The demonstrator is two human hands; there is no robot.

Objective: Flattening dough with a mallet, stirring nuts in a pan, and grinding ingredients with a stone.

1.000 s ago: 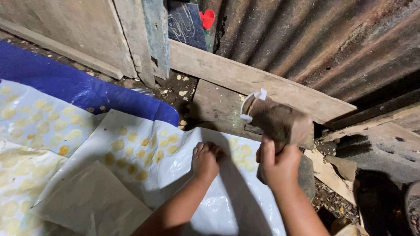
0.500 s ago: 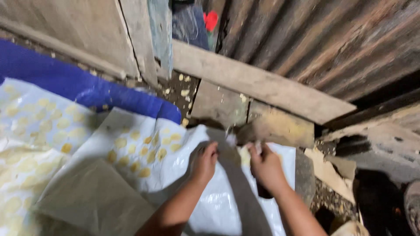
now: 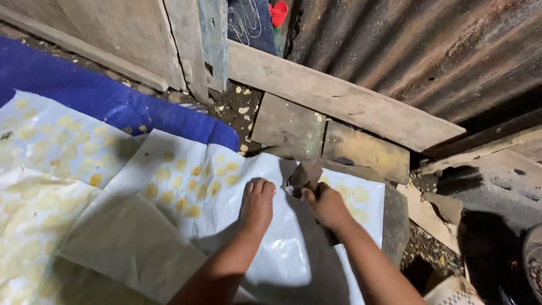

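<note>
Rusty corrugated wall point(image 3: 406, 51) and planks point(image 3: 339, 101) hem the white sheet point(image 3: 282, 254). Left hand point(image 3: 257, 206) presses it, fingers flat. Right hand point(image 3: 324, 206) grips a brown scrap point(image 3: 305, 175) near the sheet's far edge.

Both hands on sheet point(image 3: 282, 248), wooden plank point(image 3: 339, 96) behind.

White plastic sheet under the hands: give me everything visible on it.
The white plastic sheet looks thin, glossy and wrinkled, lying flat on the ground beside a blue tarp. Rows of small yellowish round pieces dot its far part; the near part is bare and shiny. The left hand presses flat on it. The right hand holds a brownish flat piece just over it. Its far edge meets wooden planks.
</note>
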